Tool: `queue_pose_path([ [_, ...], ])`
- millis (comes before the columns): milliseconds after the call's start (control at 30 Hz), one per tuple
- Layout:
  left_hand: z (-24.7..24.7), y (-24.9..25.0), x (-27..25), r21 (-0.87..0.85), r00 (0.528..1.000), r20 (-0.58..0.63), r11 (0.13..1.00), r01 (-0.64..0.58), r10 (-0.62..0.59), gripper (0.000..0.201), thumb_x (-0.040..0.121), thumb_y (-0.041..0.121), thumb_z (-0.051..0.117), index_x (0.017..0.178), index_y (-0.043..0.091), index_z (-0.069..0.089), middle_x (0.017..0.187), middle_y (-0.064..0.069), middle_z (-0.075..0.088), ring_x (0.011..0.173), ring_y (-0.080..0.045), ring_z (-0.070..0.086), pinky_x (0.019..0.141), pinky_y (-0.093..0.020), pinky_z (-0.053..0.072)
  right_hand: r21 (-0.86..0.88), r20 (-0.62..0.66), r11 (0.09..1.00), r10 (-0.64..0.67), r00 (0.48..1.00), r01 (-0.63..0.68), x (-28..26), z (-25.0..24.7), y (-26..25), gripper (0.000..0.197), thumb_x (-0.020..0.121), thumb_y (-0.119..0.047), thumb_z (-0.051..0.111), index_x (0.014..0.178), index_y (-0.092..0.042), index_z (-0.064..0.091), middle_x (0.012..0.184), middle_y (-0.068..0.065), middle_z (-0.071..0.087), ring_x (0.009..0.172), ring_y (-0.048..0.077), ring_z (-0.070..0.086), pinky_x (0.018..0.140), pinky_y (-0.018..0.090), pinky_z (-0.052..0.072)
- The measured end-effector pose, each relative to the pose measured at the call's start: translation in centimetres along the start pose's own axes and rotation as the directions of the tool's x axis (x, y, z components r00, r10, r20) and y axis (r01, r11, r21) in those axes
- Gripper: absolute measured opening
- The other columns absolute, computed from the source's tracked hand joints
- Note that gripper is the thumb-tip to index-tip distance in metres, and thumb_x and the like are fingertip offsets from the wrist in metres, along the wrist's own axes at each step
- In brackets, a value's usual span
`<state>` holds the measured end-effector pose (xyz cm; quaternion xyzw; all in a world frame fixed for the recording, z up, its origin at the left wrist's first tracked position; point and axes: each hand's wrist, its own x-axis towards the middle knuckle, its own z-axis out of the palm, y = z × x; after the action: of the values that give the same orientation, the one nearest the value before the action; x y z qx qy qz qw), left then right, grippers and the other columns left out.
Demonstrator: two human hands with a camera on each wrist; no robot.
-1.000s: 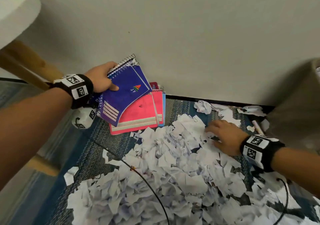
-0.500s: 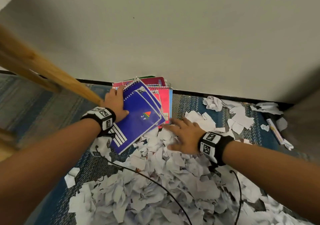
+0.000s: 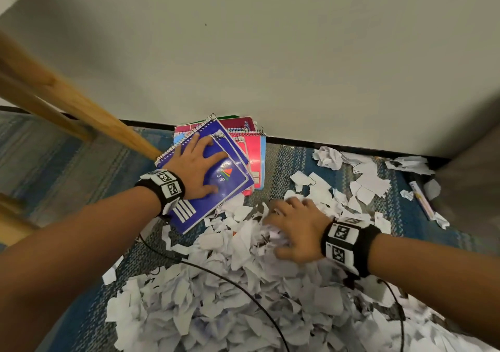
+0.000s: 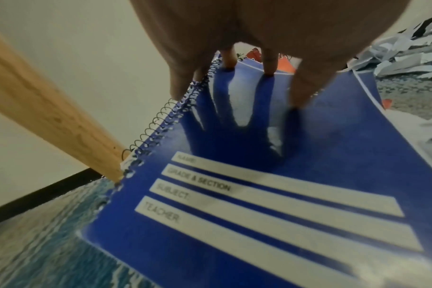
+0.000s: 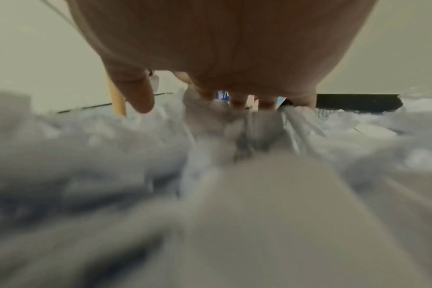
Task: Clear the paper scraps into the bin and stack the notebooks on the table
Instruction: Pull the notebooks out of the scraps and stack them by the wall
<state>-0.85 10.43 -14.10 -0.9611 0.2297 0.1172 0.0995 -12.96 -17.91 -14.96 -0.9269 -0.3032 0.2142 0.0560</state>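
A blue spiral notebook (image 3: 213, 202) lies tilted on top of a pile of pink and red notebooks (image 3: 253, 154) on the carpet by the wall. My left hand (image 3: 200, 167) presses flat on its cover with the fingers spread; the left wrist view shows the fingers (image 4: 268, 58) straight on the blue notebook (image 4: 259, 194). A big heap of white paper scraps (image 3: 243, 297) covers the carpet in front. My right hand (image 3: 295, 227) sits on the heap, its fingers curled down into a bunch of scraps (image 5: 259, 124).
A wooden table leg (image 3: 81, 108) slants down to the notebooks' left corner. A grey bin-like shape (image 3: 473, 178) stands at the right edge, blurred. A black cable (image 3: 243, 292) runs over the scraps. A crumpled ball (image 3: 328, 156) and a pen (image 3: 422, 200) lie near the wall.
My left hand brought the blue notebook down onto the pile and now lies flat on it. My right hand slid left and nearer, and its fingers curled into the scraps.
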Motion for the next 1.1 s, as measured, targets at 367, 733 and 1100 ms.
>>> queue_pose_path([
  [367,-0.6,-0.5,1.1,0.018,0.997,0.076,0.999,-0.027,0.025,0.112,0.070,0.039,0.081,0.145,0.054,0.000,0.152,0.013,-0.034,0.141,-0.034,-0.028,0.101,-0.077,0.018,0.016,0.116,0.996,-0.095,0.989,0.093,7.3,3.0,-6.1,0.086,0.084,-0.076,0.036,0.153,-0.032,0.009,0.163,0.001,-0.008,0.149,0.032,-0.004,0.115,0.062,0.002],
  [733,-0.4,-1.4,1.5,-0.088,0.991,0.115,0.994,-0.057,0.067,0.114,0.067,0.037,0.084,0.145,0.053,0.003,0.150,0.017,-0.034,0.141,-0.034,-0.027,0.099,-0.079,0.017,0.010,0.020,0.969,-0.249,0.968,0.249,9.2,0.9,-8.1,0.070,0.077,-0.065,0.050,0.137,-0.030,0.041,0.144,-0.002,0.038,0.127,0.027,0.039,0.103,0.054,0.030],
  [1100,0.8,1.1,-0.1,0.080,0.996,0.077,0.995,-0.055,0.049,0.109,0.075,0.040,0.070,0.147,0.046,-0.011,0.148,0.004,-0.043,0.137,-0.041,-0.032,0.101,-0.079,0.007,-0.041,0.193,0.876,-0.465,0.864,0.481,8.9,1.7,-12.5,0.059,0.092,-0.056,0.049,0.145,-0.036,0.037,0.156,-0.004,0.030,0.142,0.034,0.025,0.109,0.061,0.024],
])
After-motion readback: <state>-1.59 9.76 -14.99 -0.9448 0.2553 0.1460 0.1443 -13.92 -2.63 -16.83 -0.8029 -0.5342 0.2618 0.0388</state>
